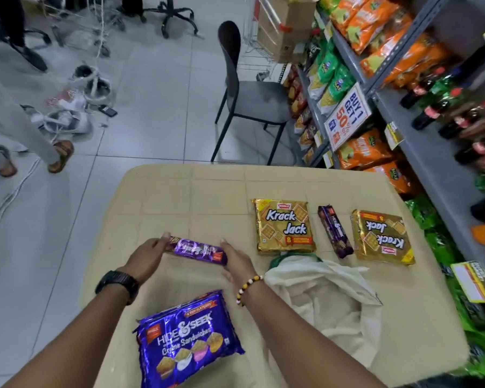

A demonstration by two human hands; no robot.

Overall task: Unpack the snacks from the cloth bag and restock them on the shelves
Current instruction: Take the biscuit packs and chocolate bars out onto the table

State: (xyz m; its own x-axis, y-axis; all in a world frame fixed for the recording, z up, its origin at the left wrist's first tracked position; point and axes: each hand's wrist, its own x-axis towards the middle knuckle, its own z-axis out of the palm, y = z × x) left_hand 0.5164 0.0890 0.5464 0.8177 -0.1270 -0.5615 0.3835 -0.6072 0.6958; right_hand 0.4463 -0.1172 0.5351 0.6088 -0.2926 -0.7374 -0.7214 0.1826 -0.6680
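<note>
Head view, looking down at a table [179,191] covered in beige checked cloth, with the store shelves [431,152] of snack bags and bottles running along its right side.

A slim purple biscuit roll [196,250] lies crosswise near the middle of the table, held between the two hands. Whether it rests on the cloth or is lifted just above it cannot be told. The roll is probably light, with a glossy, slippery wrapper, fairly stiff along its length, and holding biscuits that would crack if squeezed. It is best taken at both ends or gently around the middle.

The left hand [147,254], with a black watch at the wrist, has its fingers curled around the left end of the roll. The right hand [237,260], with a bead bracelet at the wrist, is mostly open. Its fingers are nearly straight against the right end, and its thumb lies apart below.

Nearer the person lies a large purple Hide & Seek pack [185,334]. The white cloth bag [328,298] slumps just right of the right wrist. Beyond the bag, in a row, lie a gold Krack Jack pack [284,226], a second purple roll [335,232], and another Krack Jack pack [382,238].
</note>
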